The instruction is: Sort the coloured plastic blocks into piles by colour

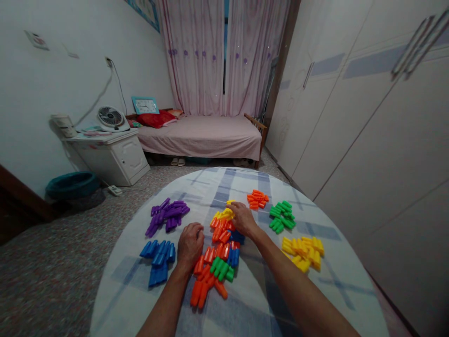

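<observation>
Resting the left hand (pixel 190 243) palm down on the counter (pixel 245 299), just beside the middle pile (pixel 219 252), curling the fingers loosely inward; being unable to tell whether holding something beneath them. Reaching with the right hand (pixel 242 218) to the far end of the same pile, half bending the fingers at the yellow pieces (pixel 224 214); being unable to tell whether pinching one or only touching.

Having the pile running from there toward the near edge, passing between the hands: showing yellow farthest, then orange, with blue pieces (pixel 234 257) lying along the right side, green pieces (pixel 220 267) lying on top, and orange pieces (pixel 201 290) spreading out nearest.

Having purple blocks (pixel 170 211) lying heaped on the far left and blue blocks (pixel 159 255) lying nearer, left of the left hand. Having orange blocks (pixel 257 199) lying near the right hand, green blocks (pixel 279 213) lying farther right, and yellow blocks (pixel 304 252) lying closer, right of the right forearm (pixel 287 276).

Facing a bed (pixel 210 135) beyond the counter, with curtains (pixel 199 70) hanging behind. Having a fan (pixel 111 115) standing on a cabinet (pixel 131 157) at left, and a wardrobe (pixel 368 140) lining the right side.
</observation>
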